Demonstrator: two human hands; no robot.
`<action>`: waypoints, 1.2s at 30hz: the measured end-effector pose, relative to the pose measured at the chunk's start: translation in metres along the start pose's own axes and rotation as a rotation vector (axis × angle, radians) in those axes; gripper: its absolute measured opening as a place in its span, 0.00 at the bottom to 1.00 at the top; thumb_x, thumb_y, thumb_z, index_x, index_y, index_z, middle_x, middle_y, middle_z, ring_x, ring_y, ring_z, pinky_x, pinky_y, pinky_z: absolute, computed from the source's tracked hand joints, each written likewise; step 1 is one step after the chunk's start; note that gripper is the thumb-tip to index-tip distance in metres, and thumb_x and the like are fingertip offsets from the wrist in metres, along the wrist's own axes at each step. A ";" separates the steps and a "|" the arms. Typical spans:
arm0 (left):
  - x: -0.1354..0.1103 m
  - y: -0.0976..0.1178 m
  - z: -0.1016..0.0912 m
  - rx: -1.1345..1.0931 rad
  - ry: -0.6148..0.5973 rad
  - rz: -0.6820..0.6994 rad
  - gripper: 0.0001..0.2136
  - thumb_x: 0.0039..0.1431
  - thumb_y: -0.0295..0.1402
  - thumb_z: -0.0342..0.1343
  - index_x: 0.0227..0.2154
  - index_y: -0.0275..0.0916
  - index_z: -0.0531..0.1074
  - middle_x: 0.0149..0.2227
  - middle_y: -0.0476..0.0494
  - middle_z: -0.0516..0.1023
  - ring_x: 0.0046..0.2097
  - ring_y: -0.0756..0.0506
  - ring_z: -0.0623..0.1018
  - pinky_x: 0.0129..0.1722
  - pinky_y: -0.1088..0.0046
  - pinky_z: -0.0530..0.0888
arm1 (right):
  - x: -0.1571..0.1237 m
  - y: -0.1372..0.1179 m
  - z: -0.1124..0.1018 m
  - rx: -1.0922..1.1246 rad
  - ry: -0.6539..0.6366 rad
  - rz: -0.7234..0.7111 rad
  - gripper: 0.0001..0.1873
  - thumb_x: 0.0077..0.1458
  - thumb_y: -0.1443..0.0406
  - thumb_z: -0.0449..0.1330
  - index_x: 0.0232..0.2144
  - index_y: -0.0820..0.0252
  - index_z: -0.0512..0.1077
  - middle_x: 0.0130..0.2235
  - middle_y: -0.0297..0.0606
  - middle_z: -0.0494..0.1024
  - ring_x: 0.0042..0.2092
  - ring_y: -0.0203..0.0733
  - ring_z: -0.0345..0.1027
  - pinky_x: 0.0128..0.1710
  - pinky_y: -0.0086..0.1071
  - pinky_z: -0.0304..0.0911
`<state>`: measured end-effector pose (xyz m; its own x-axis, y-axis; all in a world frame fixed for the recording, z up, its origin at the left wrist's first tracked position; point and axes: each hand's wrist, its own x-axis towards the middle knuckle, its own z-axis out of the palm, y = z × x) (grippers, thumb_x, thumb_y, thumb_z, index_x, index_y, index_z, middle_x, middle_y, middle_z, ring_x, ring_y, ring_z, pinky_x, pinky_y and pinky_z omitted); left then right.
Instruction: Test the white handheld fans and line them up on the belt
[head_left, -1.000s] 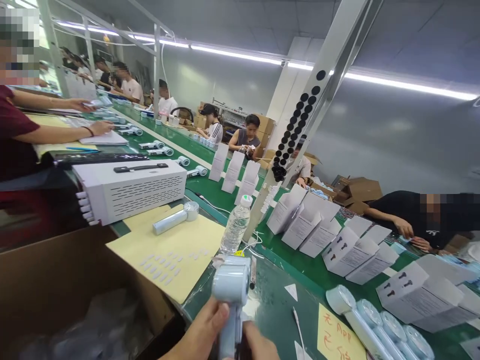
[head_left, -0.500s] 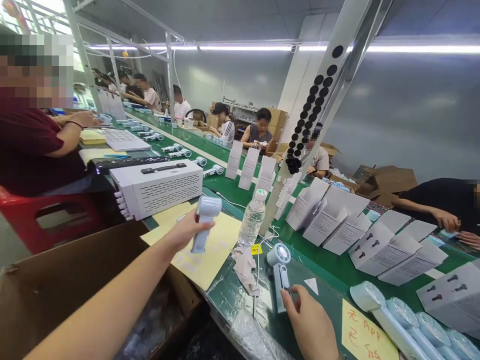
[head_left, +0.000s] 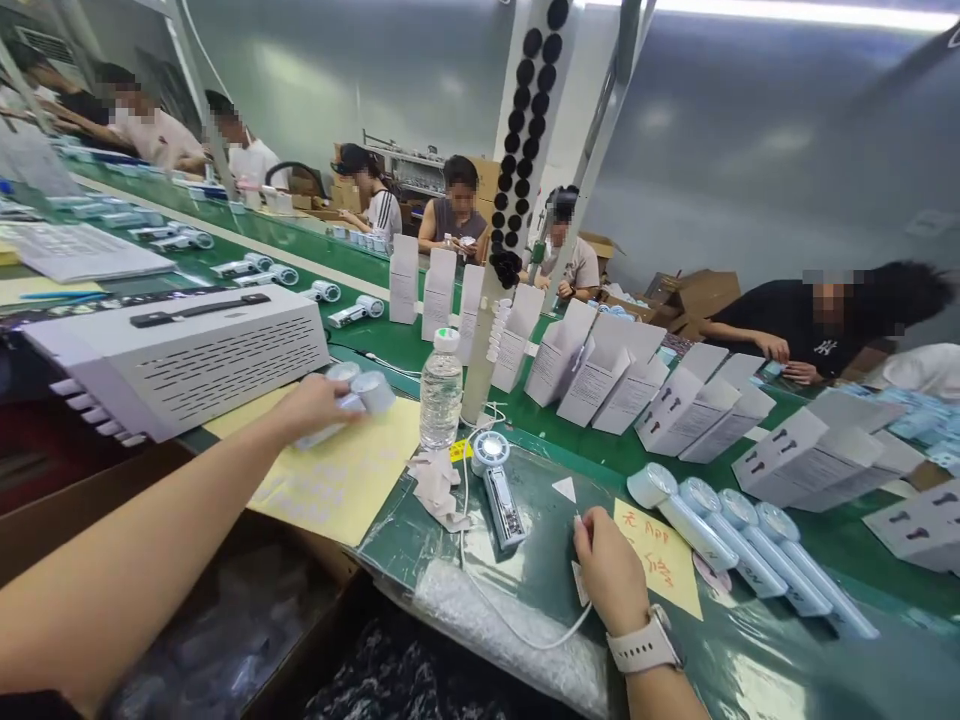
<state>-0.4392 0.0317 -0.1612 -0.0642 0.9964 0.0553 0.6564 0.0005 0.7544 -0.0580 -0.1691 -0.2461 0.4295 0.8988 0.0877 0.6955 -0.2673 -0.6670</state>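
Note:
My left hand [head_left: 315, 408], slightly blurred, is closed around a light-blue handheld fan [head_left: 373, 392] low over the yellow paper sheet [head_left: 360, 490]. A second round fan head [head_left: 343, 373] shows right beside it, partly hidden. Another handheld fan [head_left: 502, 500] lies on the green table in front of me, its round head uppermost and its handle towards me. To the right of that fan, my right hand [head_left: 609, 565], with a watch on the wrist, pinches the end of a white cable [head_left: 517, 632]. The cable loops back towards the water bottle [head_left: 441, 395].
A white metal instrument box [head_left: 202, 350] stands at left, with a carton [head_left: 225, 620] below. At right lie several fans [head_left: 742, 550] beside a yellow note [head_left: 660, 560]. White boxes [head_left: 592, 370] line the belt behind a post [head_left: 480, 350]. Co-workers sit opposite.
My view has turned right. My left hand has lowered its fan onto or close over the yellow sheet. My right hand has left the fan on the table and moved right, holding the cable end.

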 end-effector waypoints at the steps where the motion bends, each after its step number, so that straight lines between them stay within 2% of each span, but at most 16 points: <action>1: -0.009 -0.001 -0.004 -0.045 0.011 0.005 0.13 0.30 0.32 0.71 0.20 0.35 0.75 0.19 0.46 0.66 0.48 0.20 0.73 0.48 0.46 0.67 | -0.001 0.004 -0.004 0.078 -0.016 0.012 0.11 0.59 0.59 0.53 0.25 0.54 0.61 0.27 0.36 0.70 0.32 0.46 0.67 0.29 0.34 0.56; 4: -0.048 -0.002 -0.016 -0.319 0.043 0.053 0.25 0.34 0.53 0.68 0.31 0.39 0.75 0.28 0.43 0.75 0.45 0.26 0.76 0.40 0.54 0.73 | -0.012 0.005 -0.012 0.338 -0.110 0.052 0.19 0.56 0.47 0.54 0.33 0.57 0.66 0.27 0.37 0.72 0.30 0.44 0.68 0.28 0.34 0.61; 6: -0.082 0.003 -0.015 -0.649 0.029 0.127 0.31 0.36 0.62 0.63 0.37 0.43 0.75 0.36 0.45 0.80 0.45 0.31 0.78 0.37 0.58 0.76 | -0.028 -0.005 -0.009 0.492 -0.218 0.069 0.29 0.52 0.41 0.55 0.40 0.60 0.69 0.26 0.35 0.71 0.26 0.42 0.66 0.26 0.33 0.62; 8: -0.114 0.016 -0.002 -1.079 -0.074 0.203 0.28 0.39 0.58 0.66 0.39 0.42 0.76 0.41 0.44 0.81 0.45 0.33 0.79 0.40 0.57 0.77 | -0.048 -0.022 -0.001 0.673 -0.403 0.102 0.36 0.47 0.38 0.60 0.43 0.63 0.71 0.24 0.32 0.69 0.23 0.39 0.63 0.24 0.32 0.60; 9: -0.128 0.024 0.007 -1.246 -0.155 0.221 0.26 0.42 0.56 0.66 0.39 0.42 0.77 0.41 0.44 0.82 0.45 0.33 0.79 0.42 0.56 0.78 | -0.059 -0.032 0.004 0.759 -0.509 0.121 0.36 0.45 0.38 0.63 0.41 0.63 0.73 0.22 0.31 0.68 0.22 0.37 0.61 0.23 0.31 0.58; 11: -0.148 0.044 0.031 -1.462 -0.352 0.178 0.21 0.43 0.52 0.68 0.32 0.40 0.77 0.37 0.43 0.82 0.47 0.32 0.80 0.46 0.53 0.77 | -0.078 -0.051 0.012 0.880 -0.691 0.139 0.32 0.42 0.40 0.66 0.33 0.63 0.76 0.19 0.30 0.65 0.22 0.35 0.58 0.23 0.29 0.56; 13: -0.161 0.062 0.055 -1.579 -0.515 0.122 0.22 0.42 0.54 0.68 0.28 0.39 0.74 0.37 0.41 0.82 0.49 0.31 0.79 0.48 0.51 0.75 | -0.091 -0.066 0.015 0.891 -0.772 0.097 0.29 0.45 0.41 0.66 0.29 0.62 0.75 0.19 0.30 0.64 0.22 0.34 0.57 0.23 0.28 0.55; 16: -0.174 0.080 0.078 -1.656 -0.638 0.131 0.27 0.38 0.60 0.66 0.25 0.39 0.70 0.38 0.40 0.81 0.49 0.32 0.79 0.47 0.54 0.76 | -0.099 -0.080 0.011 0.861 -0.760 0.002 0.25 0.51 0.42 0.63 0.27 0.59 0.73 0.21 0.30 0.66 0.25 0.35 0.59 0.25 0.27 0.56; 19: -0.184 0.089 0.087 -1.667 -0.653 0.173 0.29 0.36 0.62 0.65 0.24 0.38 0.68 0.40 0.40 0.81 0.47 0.33 0.80 0.44 0.58 0.77 | -0.101 -0.088 0.003 0.896 -0.667 -0.091 0.25 0.55 0.44 0.60 0.25 0.59 0.71 0.22 0.31 0.68 0.26 0.35 0.61 0.27 0.27 0.57; 22: -0.188 0.092 0.091 -1.681 -0.652 0.187 0.29 0.36 0.62 0.65 0.23 0.38 0.68 0.42 0.40 0.80 0.47 0.35 0.80 0.43 0.61 0.78 | -0.105 -0.090 0.000 0.945 -0.575 -0.125 0.23 0.58 0.47 0.60 0.23 0.59 0.69 0.22 0.32 0.70 0.26 0.34 0.63 0.28 0.27 0.59; 26: -0.190 0.092 0.100 -1.710 -0.666 0.214 0.27 0.38 0.60 0.66 0.23 0.38 0.69 0.45 0.40 0.78 0.47 0.36 0.80 0.42 0.63 0.78 | -0.117 -0.088 0.006 1.061 -0.487 -0.010 0.21 0.60 0.49 0.59 0.25 0.58 0.67 0.19 0.28 0.68 0.22 0.32 0.62 0.25 0.25 0.58; 29: -0.194 0.091 0.108 -1.724 -0.649 0.218 0.28 0.37 0.60 0.66 0.23 0.38 0.69 0.47 0.39 0.78 0.47 0.35 0.79 0.41 0.62 0.79 | -0.125 -0.087 0.013 1.207 -0.437 0.097 0.21 0.60 0.49 0.60 0.26 0.58 0.66 0.15 0.23 0.61 0.16 0.28 0.55 0.18 0.23 0.51; 32: -0.195 0.087 0.110 -1.714 -0.620 0.215 0.28 0.37 0.60 0.66 0.22 0.38 0.68 0.46 0.39 0.78 0.48 0.34 0.79 0.42 0.62 0.78 | -0.128 -0.088 0.016 1.299 -0.448 0.154 0.21 0.60 0.49 0.60 0.27 0.59 0.67 0.14 0.21 0.58 0.14 0.27 0.51 0.15 0.21 0.46; 36: -0.193 0.078 0.109 -1.678 -0.602 0.319 0.28 0.39 0.61 0.65 0.24 0.39 0.69 0.44 0.39 0.79 0.48 0.35 0.79 0.43 0.62 0.78 | -0.125 -0.086 0.019 1.300 -0.492 0.167 0.20 0.59 0.50 0.62 0.26 0.60 0.67 0.14 0.22 0.60 0.15 0.28 0.56 0.16 0.21 0.49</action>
<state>-0.2935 -0.1514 -0.1839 0.4006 0.8323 0.3833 -0.8110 0.1273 0.5711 -0.1824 -0.2518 -0.2137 0.0209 0.9893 -0.1445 -0.4842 -0.1165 -0.8672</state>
